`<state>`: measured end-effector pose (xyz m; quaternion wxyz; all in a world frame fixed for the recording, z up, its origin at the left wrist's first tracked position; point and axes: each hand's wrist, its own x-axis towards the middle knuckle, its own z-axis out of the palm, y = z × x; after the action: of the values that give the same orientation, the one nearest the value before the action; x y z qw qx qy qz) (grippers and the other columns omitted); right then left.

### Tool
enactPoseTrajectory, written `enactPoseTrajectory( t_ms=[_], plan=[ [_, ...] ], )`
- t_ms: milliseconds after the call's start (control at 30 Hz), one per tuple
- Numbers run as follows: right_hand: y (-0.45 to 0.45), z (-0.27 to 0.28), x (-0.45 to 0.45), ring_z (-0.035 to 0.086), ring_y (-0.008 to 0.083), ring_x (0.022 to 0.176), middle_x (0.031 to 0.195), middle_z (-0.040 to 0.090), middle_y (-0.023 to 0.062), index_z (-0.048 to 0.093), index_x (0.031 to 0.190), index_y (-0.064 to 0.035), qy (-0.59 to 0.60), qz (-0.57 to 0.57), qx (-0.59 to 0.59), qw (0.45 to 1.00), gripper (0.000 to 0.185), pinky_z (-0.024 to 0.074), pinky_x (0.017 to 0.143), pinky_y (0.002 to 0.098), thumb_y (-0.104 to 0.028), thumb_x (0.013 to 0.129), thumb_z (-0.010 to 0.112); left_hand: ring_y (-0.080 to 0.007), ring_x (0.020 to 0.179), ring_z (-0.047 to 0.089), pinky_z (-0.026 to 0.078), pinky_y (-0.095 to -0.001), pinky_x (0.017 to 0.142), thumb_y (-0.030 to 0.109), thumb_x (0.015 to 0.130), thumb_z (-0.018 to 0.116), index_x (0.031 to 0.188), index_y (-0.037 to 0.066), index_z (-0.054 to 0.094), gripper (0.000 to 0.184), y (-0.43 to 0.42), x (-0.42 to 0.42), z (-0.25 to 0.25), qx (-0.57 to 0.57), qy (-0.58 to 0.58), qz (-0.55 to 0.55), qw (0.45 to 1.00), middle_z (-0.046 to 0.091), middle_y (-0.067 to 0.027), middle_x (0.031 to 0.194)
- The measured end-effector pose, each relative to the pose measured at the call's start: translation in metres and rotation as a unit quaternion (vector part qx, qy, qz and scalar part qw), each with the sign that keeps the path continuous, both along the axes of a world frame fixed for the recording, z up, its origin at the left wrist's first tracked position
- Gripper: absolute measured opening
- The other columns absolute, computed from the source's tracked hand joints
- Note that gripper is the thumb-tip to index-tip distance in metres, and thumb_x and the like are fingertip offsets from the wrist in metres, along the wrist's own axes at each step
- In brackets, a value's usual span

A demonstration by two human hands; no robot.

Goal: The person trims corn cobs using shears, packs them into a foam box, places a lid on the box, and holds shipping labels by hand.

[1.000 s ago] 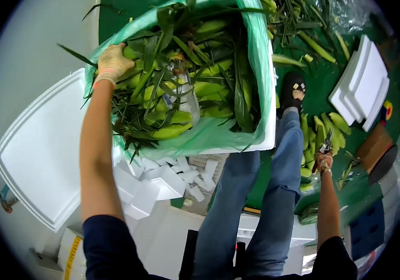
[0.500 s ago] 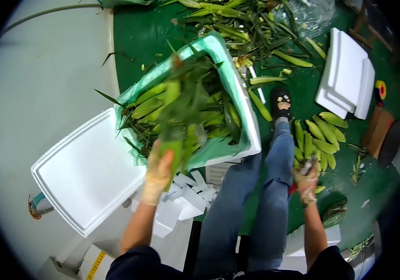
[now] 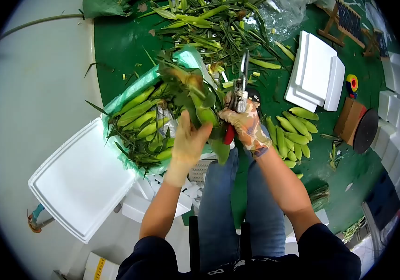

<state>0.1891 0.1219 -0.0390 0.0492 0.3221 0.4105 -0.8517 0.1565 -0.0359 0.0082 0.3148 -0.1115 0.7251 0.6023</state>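
Note:
My left hand (image 3: pixel 186 142), gloved and slightly blurred, is closed around a leafy ear of corn (image 3: pixel 203 112) in front of me. In my patterned-glove right hand (image 3: pixel 246 122) is a pair of pruning shears (image 3: pixel 243 86) with a red handle, its metal blades pointing up beside the corn. Part of the ear is hidden by its loose husk leaves and my fingers. Under and left of my left hand, more green ears (image 3: pixel 137 114) lie in a foam box lined with green plastic (image 3: pixel 137 86).
Several trimmed ears (image 3: pixel 293 130) lie on the green floor to the right. Husk scraps (image 3: pixel 218 28) are heaped at the far side. White foam lids (image 3: pixel 314 70) rest at far right, and another lid (image 3: pixel 83 179) at left. A tape roll (image 3: pixel 352 83) lies near a brown box (image 3: pixel 350 116).
My right hand, with the shears, has risen from the trimmed ears on the floor to beside the corn. My left hand has brought the leafy ear rightward from over the box.

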Motion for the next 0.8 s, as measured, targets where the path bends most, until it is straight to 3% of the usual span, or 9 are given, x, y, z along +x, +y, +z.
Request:
enactPoseTrajectory(
  t_ms=[67,167,267,467,600,667,733,767,800],
  plan=[
    [0.018,0.008,-0.024,0.054,0.0100,0.069,0.079,0.057,0.0010,0.056,0.098,-0.0014,0.008,0.094,0.121,0.988,0.033,0.0464,0.063,0.0250,0.002,0.068,0.068,-0.0181,0.097,0.052,0.043,-0.0294,0.083,0.015,0.081,0.067,0.123,-0.001,0.041,0.052,0.016,-0.036,-0.011,0.138,0.014,-0.040,0.989,0.054,-0.0107,0.111],
    [0.041,0.022,-0.060,0.054,0.0106,0.071,0.080,0.059,0.0014,0.056,0.102,0.0007,-0.020,0.116,0.074,0.990,0.035,0.0469,0.065,0.0266,-0.001,0.069,0.068,-0.0187,0.086,0.057,0.044,-0.0284,0.079,0.026,0.087,0.062,0.104,-0.004,0.057,0.035,0.041,-0.086,0.008,-0.044,0.180,-0.115,0.976,0.061,-0.0119,0.093],
    [0.063,0.038,-0.117,0.054,0.0106,0.068,0.077,0.059,0.0007,0.058,0.098,0.0002,0.087,0.077,0.141,0.983,0.028,0.0470,0.061,0.0272,-0.004,0.072,0.067,-0.0259,0.076,0.054,0.043,-0.0307,0.067,0.027,0.087,0.061,0.089,-0.002,0.060,0.030,0.016,-0.126,-0.019,-0.159,0.171,0.016,0.972,0.059,-0.0153,0.083],
    [0.162,0.050,-0.206,0.060,0.0170,0.063,0.077,0.063,0.0087,0.057,0.100,0.0018,0.072,0.045,0.349,0.933,0.033,0.0487,0.053,0.0284,-0.022,0.078,0.064,-0.0199,0.081,0.049,0.045,-0.0320,0.060,0.025,0.084,0.058,0.102,0.011,0.053,0.023,-0.076,-0.165,-0.033,0.027,-0.034,0.553,0.832,0.055,-0.0055,0.097],
    [0.170,0.055,-0.251,0.061,0.0203,0.069,0.073,0.061,0.0153,0.048,0.102,0.0067,0.011,0.121,0.512,0.850,0.045,0.0473,0.059,0.0284,-0.028,0.078,0.064,-0.0180,0.079,0.044,0.039,-0.0311,0.056,0.025,0.088,0.051,0.098,0.017,0.052,0.013,-0.082,-0.154,-0.028,-0.020,-0.076,0.621,0.780,0.053,-0.0017,0.098],
    [0.166,-0.001,-0.228,0.057,0.0290,0.059,0.085,0.062,0.0227,0.044,0.118,0.0013,0.033,0.265,0.659,0.703,0.045,0.0464,0.053,0.0367,-0.024,0.083,0.057,-0.0176,0.083,0.046,0.041,-0.0340,0.064,0.025,0.088,0.048,0.094,0.016,0.049,0.011,-0.083,-0.148,-0.041,-0.020,-0.083,0.600,0.795,0.055,-0.0027,0.098],
    [0.112,0.020,-0.152,0.057,0.0337,0.068,0.098,0.058,0.0256,0.036,0.121,0.0059,0.112,0.340,0.847,0.394,0.060,0.0483,0.061,0.0381,-0.025,0.077,0.062,-0.0174,0.086,0.047,0.042,-0.0353,0.069,0.024,0.089,0.045,0.093,0.015,0.048,0.010,-0.085,-0.146,-0.063,0.000,-0.097,0.587,0.804,0.057,-0.0032,0.098],
    [0.092,0.032,-0.131,0.057,0.0363,0.079,0.103,0.055,0.0256,0.034,0.121,0.0070,0.062,0.374,0.659,0.650,0.073,0.0500,0.072,0.0405,-0.029,0.069,0.070,-0.0194,0.086,0.048,0.041,-0.0364,0.075,0.031,0.086,0.045,0.093,0.012,0.049,0.020,-0.071,-0.150,-0.060,0.013,-0.110,0.625,0.773,0.058,-0.0051,0.098],
    [0.082,0.035,-0.114,0.057,0.0369,0.085,0.102,0.055,0.0251,0.037,0.117,0.0047,0.029,0.445,0.564,0.695,0.072,0.0479,0.078,0.0414,-0.032,0.065,0.072,-0.0214,0.086,0.049,0.040,-0.0375,0.080,0.038,0.084,0.045,0.092,0.009,0.051,0.030,-0.063,-0.150,-0.057,0.025,-0.123,0.661,0.740,0.060,-0.0069,0.097]
  ],
)
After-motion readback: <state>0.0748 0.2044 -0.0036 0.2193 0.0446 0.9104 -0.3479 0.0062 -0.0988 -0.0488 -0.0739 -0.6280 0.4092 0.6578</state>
